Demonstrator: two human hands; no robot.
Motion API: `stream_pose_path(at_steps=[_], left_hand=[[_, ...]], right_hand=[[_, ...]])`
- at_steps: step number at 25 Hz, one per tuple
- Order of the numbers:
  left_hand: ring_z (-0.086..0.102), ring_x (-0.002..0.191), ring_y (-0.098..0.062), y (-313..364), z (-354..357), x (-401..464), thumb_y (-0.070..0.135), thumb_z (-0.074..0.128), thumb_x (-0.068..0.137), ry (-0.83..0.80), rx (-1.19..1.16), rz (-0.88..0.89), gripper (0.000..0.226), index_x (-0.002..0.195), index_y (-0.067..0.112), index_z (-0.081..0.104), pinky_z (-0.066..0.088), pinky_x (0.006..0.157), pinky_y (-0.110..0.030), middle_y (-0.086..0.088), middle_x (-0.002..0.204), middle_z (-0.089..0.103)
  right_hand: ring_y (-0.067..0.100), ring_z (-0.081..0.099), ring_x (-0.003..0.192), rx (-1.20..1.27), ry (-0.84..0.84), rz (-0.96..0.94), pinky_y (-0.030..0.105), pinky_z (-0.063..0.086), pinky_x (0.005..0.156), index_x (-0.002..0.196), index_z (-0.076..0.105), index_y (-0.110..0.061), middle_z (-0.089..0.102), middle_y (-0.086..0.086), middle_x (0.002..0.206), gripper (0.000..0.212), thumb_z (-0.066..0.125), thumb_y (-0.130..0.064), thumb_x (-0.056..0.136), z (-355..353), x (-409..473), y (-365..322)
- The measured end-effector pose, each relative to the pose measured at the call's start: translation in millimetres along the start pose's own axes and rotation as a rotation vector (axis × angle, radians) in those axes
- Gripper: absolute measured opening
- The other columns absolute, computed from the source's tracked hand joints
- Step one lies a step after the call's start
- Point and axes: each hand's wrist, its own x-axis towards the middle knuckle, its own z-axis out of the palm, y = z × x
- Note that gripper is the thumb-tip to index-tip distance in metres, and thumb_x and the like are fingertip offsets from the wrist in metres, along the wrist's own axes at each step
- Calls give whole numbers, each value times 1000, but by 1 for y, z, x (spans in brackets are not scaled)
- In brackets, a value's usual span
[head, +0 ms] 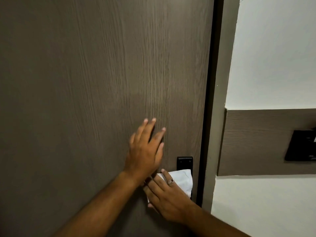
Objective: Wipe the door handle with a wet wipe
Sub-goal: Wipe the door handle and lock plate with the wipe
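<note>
While the left hand rests flat against the dark brown wood-grain door, fingers spread and holding nothing, the right hand lies just below it, pressing a white wet wipe onto the door near its right edge; the right hand's fingers are laid fairly straight over the cloth rather than curled round it, and a ring with a dark stone shows on one of them; the wipe covers the door handle, of which only the black rectangular metal plate with two small screws shows above the cloth, so I cannot tell the handle's shape; the two hands overlap where the left wrist crosses the right fingertips; beyond the door's right edge runs the grey-brown door frame, then a white wall carrying a brown wood-grain panel; a black square wall plate sits at that panel's right edge.
</note>
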Motion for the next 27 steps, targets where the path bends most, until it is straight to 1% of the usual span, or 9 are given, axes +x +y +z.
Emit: stream_pose_path(at_steps=[3, 5, 8, 10, 12, 17, 19, 22, 27], left_hand=[[18, 147, -35, -23, 16, 41, 49, 44, 96, 24, 221, 204, 61, 148, 19, 35, 15, 118, -49, -19, 157, 25], [19, 145, -34, -42, 26, 52, 57, 45, 95, 72, 344, 305, 68, 149, 18, 34, 14, 118, -50, -17, 156, 23], [25, 142, -33, -51, 37, 51, 61, 45, 91, 178, 378, 359, 70, 147, 18, 39, 20, 114, -53, -16, 153, 30], [27, 141, -33, -50, 39, 52, 60, 46, 90, 220, 373, 365, 70, 145, 18, 42, 24, 112, -55, -18, 151, 39], [28, 141, -33, -51, 39, 52, 60, 47, 90, 238, 365, 367, 69, 145, 18, 43, 25, 111, -55, -17, 150, 41], [29, 143, -32, -52, 38, 49, 58, 48, 90, 247, 324, 378, 69, 146, 19, 40, 25, 113, -54, -14, 154, 29], [29, 142, -32, -54, 39, 50, 58, 49, 89, 263, 326, 383, 70, 146, 19, 40, 26, 112, -54, -14, 154, 29], [32, 141, -34, -53, 40, 50, 58, 50, 89, 283, 333, 385, 71, 146, 18, 41, 28, 111, -55, -15, 153, 32], [33, 141, -35, -51, 40, 52, 58, 50, 88, 281, 344, 374, 71, 146, 18, 42, 29, 111, -56, -16, 152, 37]], right_hand=[[34, 13, 145, -146, -73, -35, 58, 6, 116, 147, 26, -13, 28, 13, 155, 69, 49, -47, 92, 20, -12, 22], [32, -1, 146, -191, -136, -59, 58, 7, 114, 148, 18, -13, 10, 12, 159, 89, 68, -42, 79, 24, -42, 46], [30, 17, 144, -195, -245, -43, 59, 9, 113, 151, 6, -13, 10, 5, 157, 114, 79, -42, 68, 32, -74, 68], [27, 22, 143, -157, -240, -85, 60, 7, 114, 149, 14, -15, 25, 3, 155, 103, 74, -48, 73, 35, -57, 60], [26, 24, 143, -172, -232, -186, 56, 17, 112, 145, 28, -15, 33, 5, 154, 85, 66, -51, 78, 32, -16, 34], [28, 21, 144, -257, -211, -218, 49, 19, 115, 146, 31, -8, 29, 12, 156, 74, 39, -56, 91, 28, 50, -5], [27, 19, 145, -242, -130, -177, 47, 18, 116, 146, 29, -9, 26, 10, 156, 73, 37, -57, 92, 24, 29, 7], [23, 7, 143, -253, -48, -92, 48, -1, 117, 145, 20, -10, 21, 7, 152, 72, 38, -55, 93, 27, -27, 35], [22, 26, 136, -166, -247, -23, 46, -12, 117, 143, 19, -13, 38, 1, 146, 68, 35, -55, 92, 44, -94, 59]])
